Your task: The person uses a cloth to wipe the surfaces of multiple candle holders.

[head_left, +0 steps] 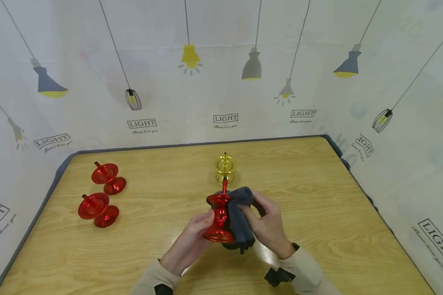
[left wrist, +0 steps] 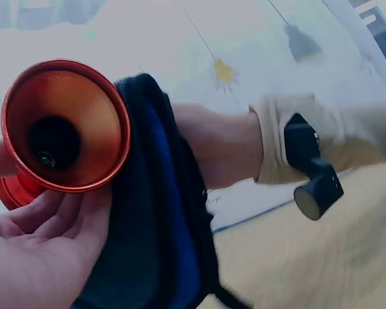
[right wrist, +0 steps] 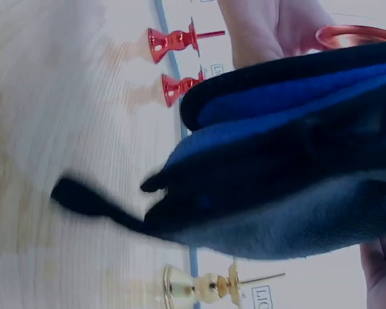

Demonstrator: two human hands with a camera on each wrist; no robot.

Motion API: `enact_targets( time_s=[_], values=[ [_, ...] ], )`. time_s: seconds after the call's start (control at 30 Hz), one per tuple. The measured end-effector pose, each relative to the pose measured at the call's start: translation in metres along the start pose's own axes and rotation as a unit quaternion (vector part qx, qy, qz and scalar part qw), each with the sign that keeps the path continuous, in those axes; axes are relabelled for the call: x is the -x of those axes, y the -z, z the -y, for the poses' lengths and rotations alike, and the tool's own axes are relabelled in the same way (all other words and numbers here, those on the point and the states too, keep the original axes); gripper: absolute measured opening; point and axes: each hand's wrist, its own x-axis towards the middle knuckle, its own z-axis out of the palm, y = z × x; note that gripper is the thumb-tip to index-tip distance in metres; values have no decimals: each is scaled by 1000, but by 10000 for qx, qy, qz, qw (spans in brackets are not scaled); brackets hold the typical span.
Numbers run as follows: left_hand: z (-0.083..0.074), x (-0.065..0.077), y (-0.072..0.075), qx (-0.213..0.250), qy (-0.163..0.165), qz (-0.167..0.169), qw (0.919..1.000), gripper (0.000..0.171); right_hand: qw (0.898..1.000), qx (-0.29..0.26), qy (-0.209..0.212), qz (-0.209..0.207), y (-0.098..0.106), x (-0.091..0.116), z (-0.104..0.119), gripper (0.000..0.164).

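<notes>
A shiny red candle holder with a spike on top is in my left hand, tilted slightly above the table. Its flared, hollow underside faces the left wrist camera, and my fingers grip it from below. My right hand holds a folded dark blue-grey cloth against the holder's right side. In the right wrist view the cloth covers most of the holder, and a dark strap trails from it.
On the table's left stand two more red candle holders. A gold candle holder stands just beyond the hands. The wooden table has a dark edge, with a white lamp-printed curtain around it.
</notes>
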Motion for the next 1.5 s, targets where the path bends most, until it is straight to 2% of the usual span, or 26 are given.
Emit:
enact_targets(
  time_s=[0.07, 0.1, 0.17, 0.2, 0.27, 0.33, 0.4, 0.47, 0.53, 0.63, 0.7, 0.77, 0.83, 0.9, 0.97, 1.0, 1.07, 1.17, 1.2, 1.27, 1.3, 1.33, 1.4, 1.5],
  values=[
    [-2, 1, -2, -174, 4, 74, 9998, 27, 9999, 132, 12, 27, 2, 0, 0, 33],
    [-3, 1, -3, -375, 25, 9, 9993, 29, 9996, 285, 62, 57, 3, 0, 0, 33],
    [-6, 2, -6, -1096, 54, -353, 9933, 36, 9971, 665, 337, 140, 6, -1, -1, 34],
    [-8, 2, -9, -1486, 58, -614, 9870, 39, 9949, 854, 503, 191, 8, -1, -2, 35],
    [-9, 1, -14, -2174, 79, -1164, 9691, 46, 9890, 1182, 848, 280, 9, -1, -2, 31],
    [-7, 0, -17, -2589, 112, -1583, 9528, 41, 9828, 1411, 1147, 332, 9, -1, -1, 24],
    [-6, -2, -18, -2614, 68, -1725, 9497, 38, 9801, 1483, 1269, 371, 7, -1, 1, 24],
    [-4, -2, -16, -2406, 58, -1675, 9561, 38, 9795, 1485, 1314, 363, 7, 0, 3, 27],
    [-2, -1, -14, -2047, 27, -1486, 9675, 38, 9812, 1385, 1304, 320, 7, 0, 5, 25],
    [0, 1, -10, -1247, -59, -945, 9877, 28, 9886, 960, 1134, 241, 7, 0, 7, 23],
    [1, 2, -9, -705, -97, -425, 9966, 21, 9945, 524, 884, 190, 7, 0, 8, 28],
    [0, 2, -8, -256, -77, 53, 9996, 19, 9980, 108, 596, 151, 7, 1, 8, 33],
    [-2, 3, -8, -94, -12, 348, 9993, 23, 9990, -113, 416, 142, 6, 1, 8, 35],
    [-6, 4, -9, -207, 80, 387, 9990, 25, 9991, -83, 387, 162, 7, 0, 8, 34],
    [-11, 5, -10, -585, 113, 76, 9982, 25, 9981, 175, 568, 180, 8, -2, 8, 33],
    [-14, 6, -11, -894, 118, -197, 9957, 26, 9968, 364, 689, 196, 8, -2, 8, 31],
    [-18, 6, -13, -1528, 142, -739, 9854, 31, 9922, 749, 968, 224, 9, -4, 9, 26],
    [-20, 5, -17, -2480, 203, -1447, 9577, 41, 9836, 1215, 1306, 269, 9, -5, 9, 22],
    [-21, 4, -18, -2687, 213, -1564, 9502, 42, 9819, 1291, 1358, 288, 9, -5, 9, 22],
    [-20, 4, -20, -2911, 191, -1701, 9413, 42, 9813, 1329, 1364, 289, 8, -4, 9, 23],
    [-20, 4, -21, -2899, 157, -1729, 9412, 42, 9823, 1306, 1316, 268, 7, -4, 9, 23],
    [-19, 4, -20, -2790, 112, -1714, 9448, 41, 9841, 1247, 1245, 234, 6, -3, 9, 23],
    [-17, 6, -18, -2360, -14, -1492, 9602, 39, 9889, 1004, 1088, 148, 5, -1, 9, 22],
    [-12, 8, -13, -1349, -173, -844, 9871, 29, 9961, 467, 752, 50, 4, 2, 9, 29]
  ],
)
